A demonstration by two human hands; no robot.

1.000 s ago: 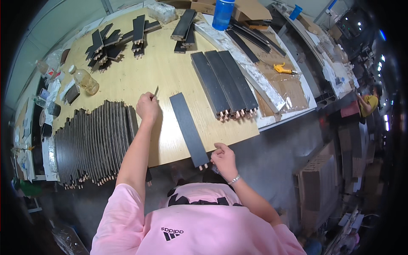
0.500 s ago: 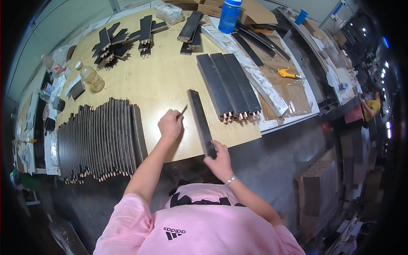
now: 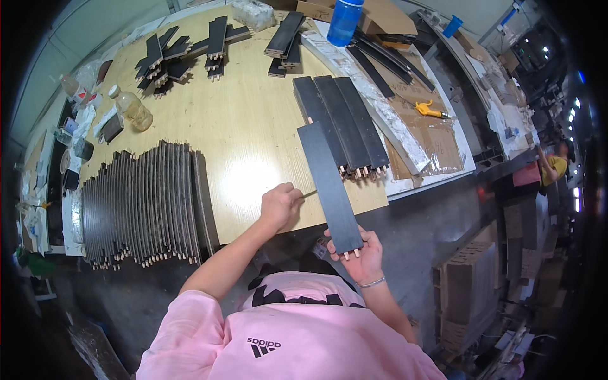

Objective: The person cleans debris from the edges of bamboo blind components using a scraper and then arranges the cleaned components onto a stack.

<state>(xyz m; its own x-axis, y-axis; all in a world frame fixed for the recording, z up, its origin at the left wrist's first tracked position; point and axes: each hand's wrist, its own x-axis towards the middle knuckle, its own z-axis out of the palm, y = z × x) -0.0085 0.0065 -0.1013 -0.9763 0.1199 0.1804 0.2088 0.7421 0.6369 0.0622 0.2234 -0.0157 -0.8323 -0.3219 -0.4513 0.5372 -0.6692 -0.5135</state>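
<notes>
My right hand point(image 3: 367, 258) grips the near end of a dark flat board point(image 3: 329, 187) with light wooden dowels sticking out of that end. The board's broad face is turned up, and a dowel shows at its far end too. Closed in my left hand point(image 3: 280, 206) is a thin dark stick-like tool point(image 3: 309, 194), its tip close to the board's left edge; its exact kind is hard to make out. Just beyond the held board lie dark doweled boards point(image 3: 351, 120) side by side. To the left, a long row of boards point(image 3: 145, 206) stands on edge, packed together.
Crossed stacks of boards point(image 3: 216, 44) lie at the back of the table. A capped bottle point(image 3: 132, 109) stands at left, a blue bottle point(image 3: 345, 24) at the back. A yellow air gun point(image 3: 430, 109) rests on cardboard at right. Another person point(image 3: 552, 166) is far right.
My right hand has turned the board from its narrow edge to its broad face and shifted it right. My left hand has moved right and nearer to me with the thin tool.
</notes>
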